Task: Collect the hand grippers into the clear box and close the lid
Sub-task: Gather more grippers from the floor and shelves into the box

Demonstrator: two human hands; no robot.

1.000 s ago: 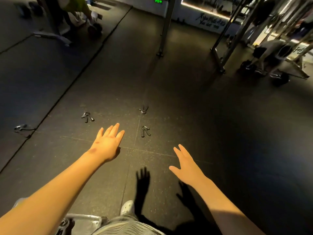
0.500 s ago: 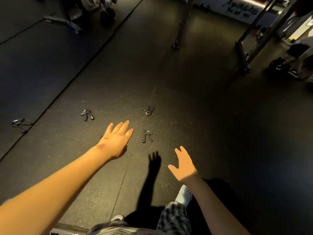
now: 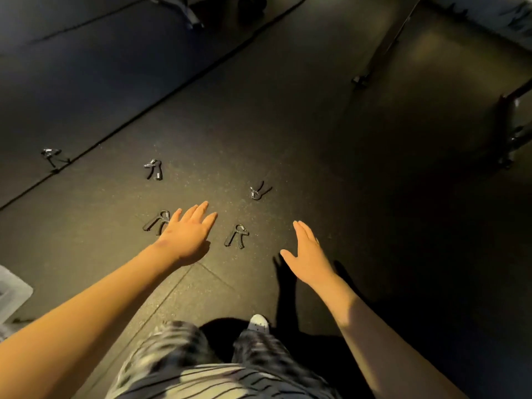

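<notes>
Several black hand grippers lie scattered on the dark rubber floor. One hand gripper (image 3: 155,222) lies just left of my left hand (image 3: 188,233), partly covered by it. Another hand gripper (image 3: 237,235) sits between my two hands. A third hand gripper (image 3: 260,191) lies farther ahead, a fourth (image 3: 154,169) to the far left, and one more (image 3: 52,156) near the mat seam. My left hand hovers with fingers straight, holding nothing. My right hand (image 3: 308,253) is stretched forward, fingers straight, empty. A corner of the clear box (image 3: 13,292) shows at the left edge.
A mat seam (image 3: 172,87) runs diagonally across the floor. A metal rack post and its foot (image 3: 361,79) stand at the upper right, with more equipment feet (image 3: 509,151) at the right edge. My legs and a white shoe (image 3: 259,322) are below.
The view has moved forward and tilted down toward the grippers. Both hands have come closer to them, and a gripper next to my left hand and the box corner have come into view.
</notes>
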